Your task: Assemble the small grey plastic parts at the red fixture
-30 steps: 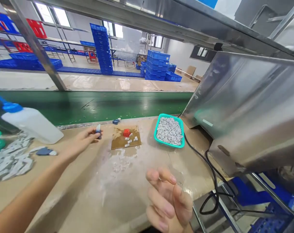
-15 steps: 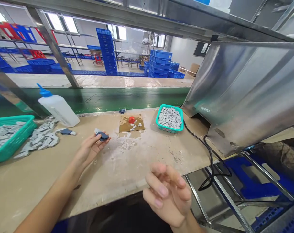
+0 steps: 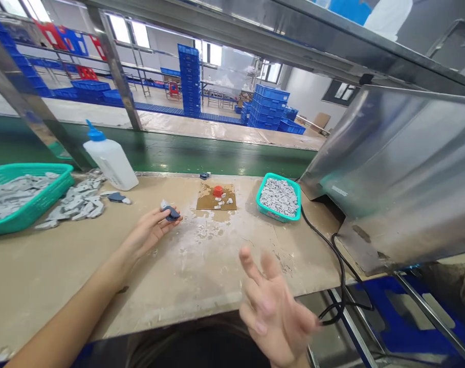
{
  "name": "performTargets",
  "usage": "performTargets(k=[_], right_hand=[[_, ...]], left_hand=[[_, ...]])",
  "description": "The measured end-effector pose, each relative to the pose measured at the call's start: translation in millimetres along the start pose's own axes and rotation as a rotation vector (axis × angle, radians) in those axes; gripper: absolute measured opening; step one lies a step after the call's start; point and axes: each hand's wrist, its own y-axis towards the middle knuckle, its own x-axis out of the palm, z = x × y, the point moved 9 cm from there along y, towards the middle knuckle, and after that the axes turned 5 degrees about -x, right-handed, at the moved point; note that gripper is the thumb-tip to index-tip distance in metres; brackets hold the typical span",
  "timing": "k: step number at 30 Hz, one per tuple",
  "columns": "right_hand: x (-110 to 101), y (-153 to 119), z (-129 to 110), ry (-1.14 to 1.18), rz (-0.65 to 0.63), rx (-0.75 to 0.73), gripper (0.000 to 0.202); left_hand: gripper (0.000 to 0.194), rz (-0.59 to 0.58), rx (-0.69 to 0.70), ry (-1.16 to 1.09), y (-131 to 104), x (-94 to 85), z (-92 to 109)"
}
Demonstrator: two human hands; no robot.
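Between the thumb and fingers of my left hand (image 3: 153, 230) is a small dark blue-grey piece (image 3: 173, 213) with a light grey end, held just above the table. My right hand (image 3: 272, 312) is raised over the table's front edge, palm up and slightly blurred. Its fingers are apart and nothing shows in them. Beyond my hands lies a brown board (image 3: 203, 203) with a red cap (image 3: 217, 191) and several small white-grey pieces on it. A similar dark piece (image 3: 117, 197) lies left of my left hand, and another (image 3: 205, 176) lies behind the board.
A green basket (image 3: 260, 197) of small grey parts stands right of the board. At left are another green basket (image 3: 69, 180), a pile of grey parts (image 3: 82, 203) and a white bottle (image 3: 115, 163). A metal housing (image 3: 404, 179) and black cable (image 3: 341, 266) occupy the right.
The view has turned, so the table items appear farther right. My right hand has spread its fingers, which were more curled. My left hand still holds the dark piece.
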Motion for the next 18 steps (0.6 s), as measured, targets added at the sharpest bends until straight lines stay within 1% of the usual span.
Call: performTargets(k=[2, 3, 4, 6, 7, 9, 11, 12, 14, 16, 18], right_hand=[[-7.8, -4.8, -9.6, -0.052, -0.004, -0.036, 0.065], [-12.3, -7.2, -15.3, -0.078, 0.000, -0.064, 0.068], [-18.1, -9.5, -21.5, -0.109, 0.016, -0.099, 0.058], [-32.6, -13.7, -32.7, -0.197, 0.083, -0.158, 0.026], [-39.9, -15.4, -37.8, -0.243, 0.120, -0.184, 0.017], [-53.2, -17.4, -46.5, -0.326, 0.178, -0.216, 0.019], [-63.9, -16.6, -55.1, -0.375, 0.210, -0.237, 0.021], [-68.1, -14.7, -60.1, -0.396, 0.220, -0.245, 0.022], [-73.5, -7.1, -72.0, -0.461, 0.222, -0.248, 0.025], [-74.8, 6.1, -88.2, -0.561, 0.211, -0.265, 0.033], [-76.5, 23.7, -109.3, -0.677, 0.222, -0.319, 0.040]], left_hand=[[0.010, 0.001, 0.009, 0.003, 3.0, -1.9, -0.2], [0.010, -0.001, 0.018, 0.005, 5.0, -3.0, 0.1], [0.010, -0.004, 0.028, 0.005, 7.3, -4.1, 0.6], [0.011, 0.000, 0.048, 0.001, 12.1, -7.6, 1.6], [0.011, 0.012, 0.056, -0.007, 14.1, -10.0, 1.9], [0.010, 0.053, 0.062, -0.027, 16.4, -15.5, 1.3], [0.008, 0.093, 0.065, -0.040, 15.7, -19.9, -0.1], [0.009, 0.098, 0.067, -0.037, 14.6, -20.4, -0.7], [0.016, 0.071, 0.082, 0.006, 12.7, -17.3, 0.3], [0.020, 0.028, 0.135, 0.142, 14.3, -9.2, 7.8], [0.017, 0.010, 0.235, 0.435, 23.1, 4.4, 22.8]])
